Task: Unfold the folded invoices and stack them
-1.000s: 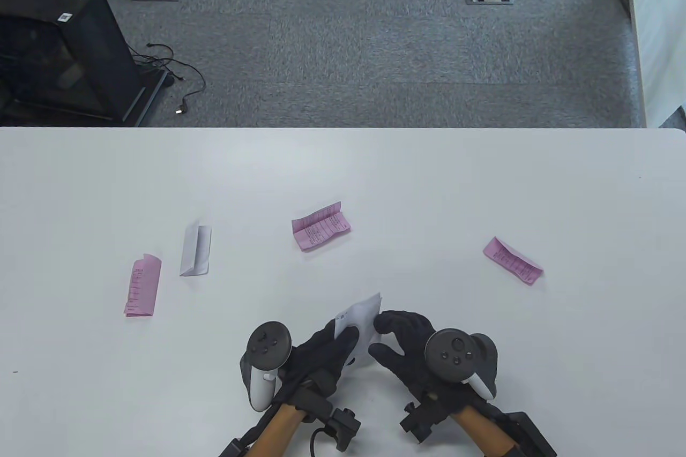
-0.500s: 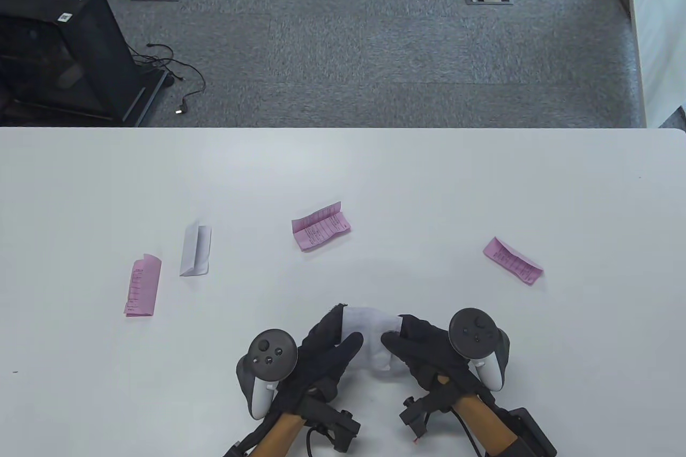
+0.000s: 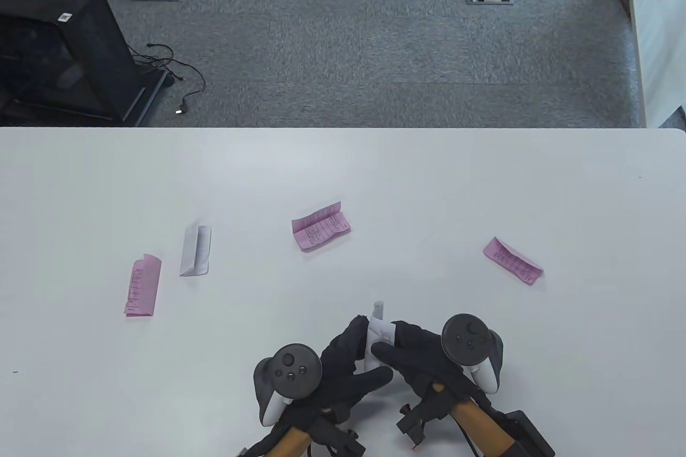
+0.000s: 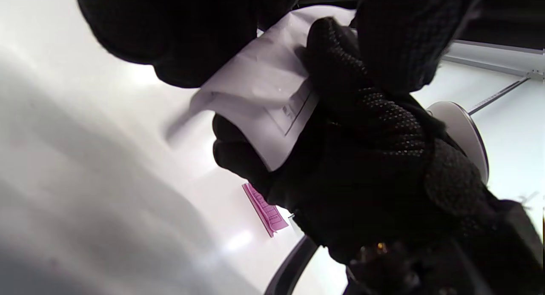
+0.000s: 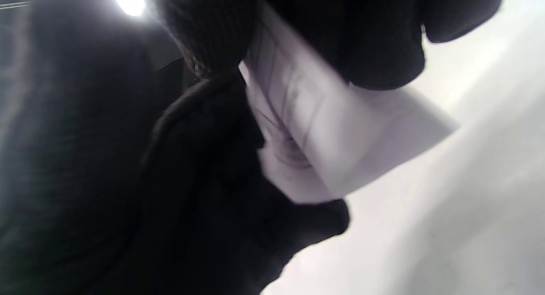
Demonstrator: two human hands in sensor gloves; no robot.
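Table: the white table [image 3: 482, 178] carries every paper; both hands work at its near edge, close to the middle.
Left hand: the left hand [image 3: 343, 366] grips the white invoice [image 3: 377, 336], its fingers curled round the sheet's left side.
Right hand: the right hand [image 3: 415, 352] pinches the same sheet from the right, thumb in front, fingers behind.
White invoice: held up off the table between the two hands, nearly edge-on in the table view; the left wrist view shows printed lines on a half-opened panel. The right wrist view is blurred, so how many folds remain is, I think, not settled.
Risk: pulling the halves apart while both grips sit close to the crease could tear the thin paper; a loose pinch could let it drop back folded, and gloved fingertips may catch two layers at once.
Other papers: four folded invoices lie well apart: a left pink invoice [image 3: 143, 285], a white folded invoice [image 3: 195, 249] just beside it, a middle pink invoice [image 3: 320, 226], a right pink invoice [image 3: 512, 260].
In the way: nothing lies between the hands and the bare table in front of them; no stack shows yet.
Beyond: grey carpet, a black cabinet [image 3: 59, 50] and a loose cable [image 3: 182, 79].
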